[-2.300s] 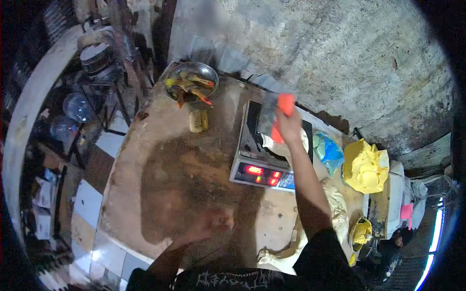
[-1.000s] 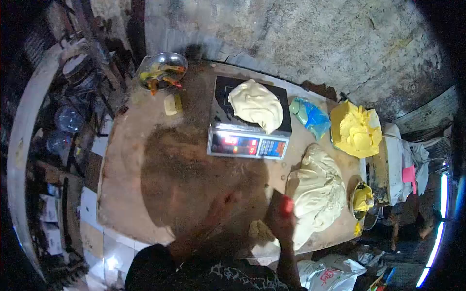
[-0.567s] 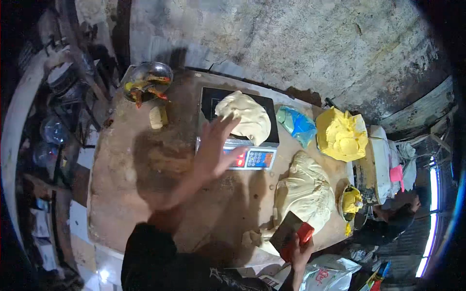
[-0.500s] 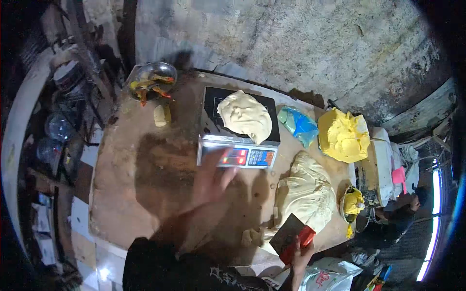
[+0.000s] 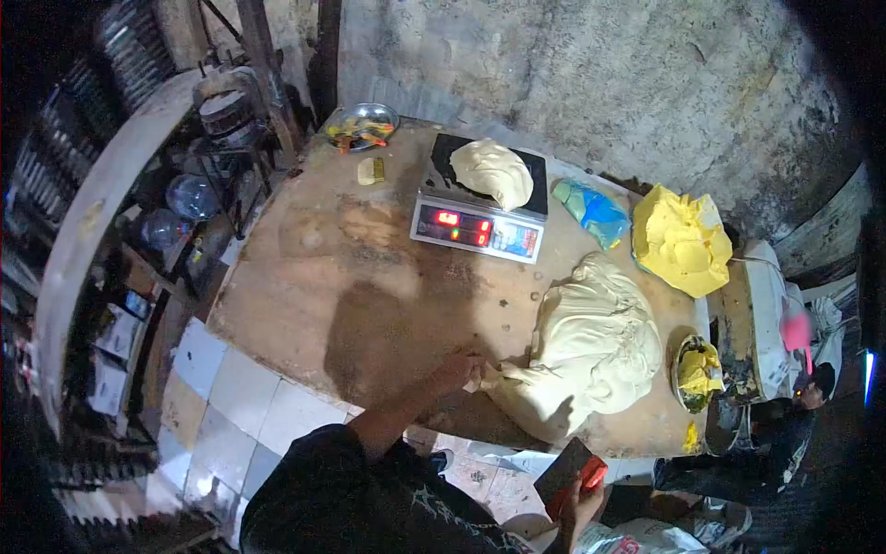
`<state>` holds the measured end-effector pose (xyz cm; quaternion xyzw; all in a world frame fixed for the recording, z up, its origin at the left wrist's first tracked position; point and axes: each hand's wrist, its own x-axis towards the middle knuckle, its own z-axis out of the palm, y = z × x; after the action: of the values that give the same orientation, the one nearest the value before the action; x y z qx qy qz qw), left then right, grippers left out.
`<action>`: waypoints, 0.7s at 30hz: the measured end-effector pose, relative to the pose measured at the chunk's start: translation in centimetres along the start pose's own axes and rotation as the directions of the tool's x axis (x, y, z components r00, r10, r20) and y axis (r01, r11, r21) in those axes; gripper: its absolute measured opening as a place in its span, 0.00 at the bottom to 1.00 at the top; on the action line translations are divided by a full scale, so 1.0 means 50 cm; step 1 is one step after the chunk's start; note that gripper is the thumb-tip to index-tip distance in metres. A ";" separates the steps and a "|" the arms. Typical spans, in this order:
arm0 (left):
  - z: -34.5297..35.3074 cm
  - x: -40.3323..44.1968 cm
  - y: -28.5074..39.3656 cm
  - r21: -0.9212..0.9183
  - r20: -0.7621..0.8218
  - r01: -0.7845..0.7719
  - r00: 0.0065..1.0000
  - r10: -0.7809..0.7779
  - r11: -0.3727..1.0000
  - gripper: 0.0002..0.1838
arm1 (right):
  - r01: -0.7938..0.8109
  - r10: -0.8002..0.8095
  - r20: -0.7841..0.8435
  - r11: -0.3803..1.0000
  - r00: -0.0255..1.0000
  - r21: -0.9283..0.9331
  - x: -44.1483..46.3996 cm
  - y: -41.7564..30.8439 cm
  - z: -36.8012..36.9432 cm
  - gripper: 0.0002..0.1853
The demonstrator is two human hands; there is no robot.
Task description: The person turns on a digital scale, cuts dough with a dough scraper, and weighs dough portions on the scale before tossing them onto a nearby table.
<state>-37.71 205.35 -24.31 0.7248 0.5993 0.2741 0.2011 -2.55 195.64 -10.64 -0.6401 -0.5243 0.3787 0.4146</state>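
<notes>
Left hand (image 5: 459,371), at the tip of the dough (image 5: 598,346), pinch unclear, is nearer it than the right hand (image 5: 581,506) gripping a scraper (image 5: 563,473), the dough stretching from the scale's (image 5: 475,233) near right bodyward.

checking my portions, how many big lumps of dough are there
2: the smaller lump on the scale, the larger lump on the table, nearer you and to the right
</notes>
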 end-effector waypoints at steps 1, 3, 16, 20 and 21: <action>-0.019 0.011 0.002 -0.077 0.184 0.135 0.976 -0.119 0.988 0.18 | -0.016 0.016 0.005 1.000 1.000 -0.024 -0.002 -0.008 0.002 0.15; -0.036 0.007 0.017 -0.133 0.366 0.278 0.906 -0.214 0.951 0.17 | 0.136 -0.136 0.004 0.983 0.991 -0.125 0.000 -0.067 0.025 0.13; -0.154 -0.080 -0.034 -0.382 0.205 0.411 0.911 -0.357 0.828 0.14 | 0.365 -0.196 0.384 0.820 0.903 -0.441 0.112 -0.155 0.571 0.14; -0.152 -0.083 -0.158 -0.885 0.242 0.400 0.834 -0.496 0.240 0.13 | 0.170 -0.131 0.112 0.858 0.985 -0.484 0.226 -0.200 0.697 0.14; -0.166 -0.046 -0.210 -0.881 0.192 0.387 0.818 -0.542 0.272 0.12 | 0.164 -0.121 0.115 0.831 0.986 -0.531 0.247 -0.230 0.684 0.14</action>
<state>-51.28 204.88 -24.80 0.2739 0.5583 0.5283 0.5781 -36.11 213.60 -13.23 -0.6749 -0.6712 0.2086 0.2249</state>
